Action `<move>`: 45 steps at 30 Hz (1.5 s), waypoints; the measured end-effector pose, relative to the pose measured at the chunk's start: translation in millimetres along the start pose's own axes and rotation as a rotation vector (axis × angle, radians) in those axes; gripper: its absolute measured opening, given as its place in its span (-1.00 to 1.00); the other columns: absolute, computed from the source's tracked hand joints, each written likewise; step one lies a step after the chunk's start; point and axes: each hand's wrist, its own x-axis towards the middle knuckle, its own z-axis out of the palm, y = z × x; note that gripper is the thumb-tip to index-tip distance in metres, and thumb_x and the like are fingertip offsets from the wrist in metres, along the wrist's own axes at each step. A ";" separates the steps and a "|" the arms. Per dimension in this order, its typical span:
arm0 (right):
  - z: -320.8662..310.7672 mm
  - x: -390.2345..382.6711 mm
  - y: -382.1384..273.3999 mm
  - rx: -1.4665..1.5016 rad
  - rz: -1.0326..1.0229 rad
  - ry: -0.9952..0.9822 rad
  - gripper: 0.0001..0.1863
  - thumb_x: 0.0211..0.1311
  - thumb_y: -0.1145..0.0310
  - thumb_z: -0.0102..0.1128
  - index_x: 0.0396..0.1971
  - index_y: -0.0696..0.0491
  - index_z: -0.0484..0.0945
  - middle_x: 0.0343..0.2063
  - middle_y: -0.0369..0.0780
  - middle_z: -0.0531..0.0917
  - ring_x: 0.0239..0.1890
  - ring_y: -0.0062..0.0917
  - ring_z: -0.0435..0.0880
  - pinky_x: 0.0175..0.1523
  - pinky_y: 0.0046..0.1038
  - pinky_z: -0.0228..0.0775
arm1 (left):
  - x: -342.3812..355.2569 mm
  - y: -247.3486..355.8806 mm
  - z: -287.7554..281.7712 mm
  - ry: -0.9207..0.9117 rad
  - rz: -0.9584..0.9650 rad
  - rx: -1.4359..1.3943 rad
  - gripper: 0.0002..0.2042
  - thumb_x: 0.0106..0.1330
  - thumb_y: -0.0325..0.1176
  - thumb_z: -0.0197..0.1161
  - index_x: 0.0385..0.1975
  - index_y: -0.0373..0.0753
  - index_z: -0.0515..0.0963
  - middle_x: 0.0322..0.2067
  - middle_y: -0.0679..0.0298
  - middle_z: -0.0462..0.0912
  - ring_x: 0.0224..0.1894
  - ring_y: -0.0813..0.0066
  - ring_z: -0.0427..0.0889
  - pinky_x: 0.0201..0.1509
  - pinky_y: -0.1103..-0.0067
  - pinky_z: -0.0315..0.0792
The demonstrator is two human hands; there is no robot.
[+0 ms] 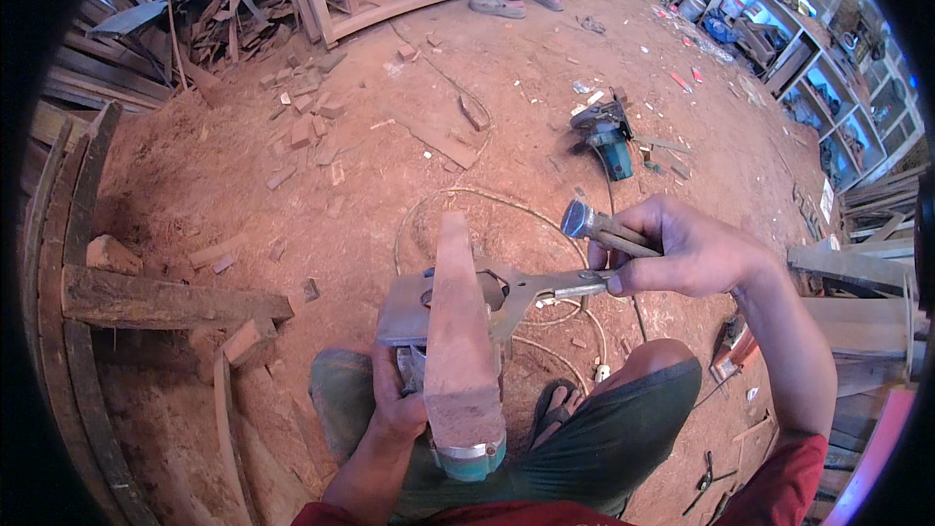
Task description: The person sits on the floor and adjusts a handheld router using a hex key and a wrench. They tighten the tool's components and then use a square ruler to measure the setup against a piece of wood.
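My left hand point(397, 404) is closed around the side of a teal power tool point(469, 463) at my lap. A flat metal plate point(401, 317) shows at that tool's left side. A tapered wooden block point(458, 321) stands over the tool and hides much of it. My right hand point(687, 248) grips a short hammer point(581, 221), its round metal head pointing left. Under my right thumb lies the end of a flat metal arm point(555, 285) that runs left behind the block; how it joins the tool is hidden.
A second teal power tool point(612, 151) lies on the dusty floor ahead, its cord trailing toward me. Loose wood offcuts point(307, 122) lie far left. A timber frame point(175, 297) stands at left, shelves point(828, 102) at far right. Another person's feet point(499, 6) show at the back.
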 end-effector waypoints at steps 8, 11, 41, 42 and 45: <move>6.2 2.3 8.0 -0.032 -0.014 0.047 -0.71 0.09 0.19 0.36 -0.29 0.08 0.64 -0.56 -0.42 0.54 -0.44 -0.71 0.45 -0.32 -0.53 0.26 | -8.5 13.3 -5.5 -0.012 -0.083 -0.021 -0.17 -0.02 -0.31 0.48 0.29 -0.31 0.20 0.17 0.04 0.44 0.14 0.24 0.55 0.18 0.30 0.49; 3.5 0.1 10.5 0.007 -0.049 0.069 -0.67 0.08 0.13 0.35 -0.30 0.08 0.64 -0.56 -0.40 0.54 -0.45 -0.68 0.46 -0.31 -0.53 0.28 | 2.4 15.2 2.1 0.034 -0.178 -0.121 -0.28 0.05 -0.31 0.43 0.24 -0.31 0.26 0.11 0.04 0.48 0.08 0.24 0.58 0.13 0.31 0.52; 208.2 -119.2 502.3 -0.028 1.006 1.399 -0.41 -0.06 0.32 0.38 0.06 0.04 0.47 -0.08 0.01 0.51 -0.06 -0.05 0.58 0.00 -0.13 0.48 | 75.2 -26.6 -39.7 0.380 -0.165 0.208 -0.49 0.36 0.00 0.16 0.13 -0.28 0.45 -0.05 0.09 0.65 -0.01 0.15 0.63 0.14 0.24 0.49; 208.0 -126.7 500.6 -0.062 1.021 1.381 -0.42 -0.09 0.35 0.39 0.05 0.04 0.48 -0.09 0.01 0.51 -0.06 -0.05 0.58 0.00 -0.13 0.48 | 75.3 -34.1 -42.1 0.386 -0.198 0.202 -0.50 0.36 -0.01 0.16 0.13 -0.27 0.45 -0.05 0.09 0.65 -0.01 0.16 0.63 0.14 0.24 0.49; 200.7 -134.6 500.0 -0.134 1.030 1.346 -0.43 -0.14 0.41 0.38 0.01 0.05 0.51 -0.12 0.02 0.52 -0.08 -0.03 0.57 0.00 -0.13 0.47 | 70.5 -48.3 -62.4 0.434 -0.248 0.186 -0.51 0.37 -0.02 0.17 0.13 -0.26 0.46 -0.04 0.11 0.65 -0.02 0.17 0.64 0.14 0.25 0.50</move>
